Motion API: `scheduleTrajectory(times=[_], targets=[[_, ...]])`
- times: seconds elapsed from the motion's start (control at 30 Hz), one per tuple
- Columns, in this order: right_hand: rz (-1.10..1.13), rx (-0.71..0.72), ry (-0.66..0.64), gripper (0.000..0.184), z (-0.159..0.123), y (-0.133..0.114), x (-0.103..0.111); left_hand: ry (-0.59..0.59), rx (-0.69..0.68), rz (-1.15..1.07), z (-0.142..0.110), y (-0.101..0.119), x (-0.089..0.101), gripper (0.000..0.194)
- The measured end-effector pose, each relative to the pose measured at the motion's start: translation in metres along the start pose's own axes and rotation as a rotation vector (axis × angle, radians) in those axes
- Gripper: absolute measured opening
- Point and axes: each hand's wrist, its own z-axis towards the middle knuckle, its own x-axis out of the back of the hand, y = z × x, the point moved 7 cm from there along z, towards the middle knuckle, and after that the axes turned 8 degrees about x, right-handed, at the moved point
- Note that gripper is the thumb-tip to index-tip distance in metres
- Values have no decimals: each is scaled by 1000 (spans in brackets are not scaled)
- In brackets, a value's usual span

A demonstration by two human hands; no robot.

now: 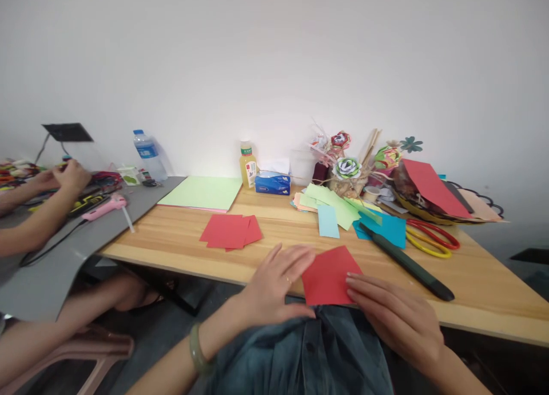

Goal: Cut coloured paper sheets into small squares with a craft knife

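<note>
A red square of paper (330, 278) is at the near edge of the wooden table, in front of my body. My right hand (397, 315) is closed on its right edge, fingers on top; the thumb is hidden. At its left side is my left hand (278, 283), thumb and fingers spread apart, the fingertips beside the paper's upper left edge. Whether they touch it I cannot tell. Several more red paper squares (225, 231) lie overlapping on the table to the left.
Green paper sheets (201, 192), a juice bottle (247, 165) and a blue tissue pack (273, 183) stand at the back. Right are paper scraps (338, 209), a dark green long tool (409, 263), scissors (433, 238) and paper flowers (347, 167). Left, a co-worker's hands (71, 178) and a pink glue gun (105, 206).
</note>
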Motion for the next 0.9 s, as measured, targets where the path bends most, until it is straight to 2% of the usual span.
scheduleTrajectory(times=[0.07, 0.13, 0.23, 0.37, 0.53, 0.67, 0.77, 0.9], targets=[[-38, 46, -44, 35, -8, -10, -6, 90, -75, 85, -10, 14, -6, 55], [-45, 54, -93, 30, -13, -14, -18, 162, -125, 150, -19, 15, -14, 31], [-6, -66, -223, 20, -17, -6, -42, 145, -98, 135, -29, 5, -29, 25], [163, -300, -342, 26, -18, 12, -62, 39, 110, 84, -30, -8, -41, 27], [420, -543, -357, 22, -8, 48, -71, 64, 479, -16, -9, -29, -35, 22], [408, -688, -346, 24, -6, 78, -81, 80, 617, -86, 11, -46, -35, 20], [390, -801, -335, 25, -11, 92, -89, 117, 739, -147, 14, -61, -36, 20], [457, -921, -291, 36, -20, 102, -99, 190, 734, -187, 13, -67, -39, 25]])
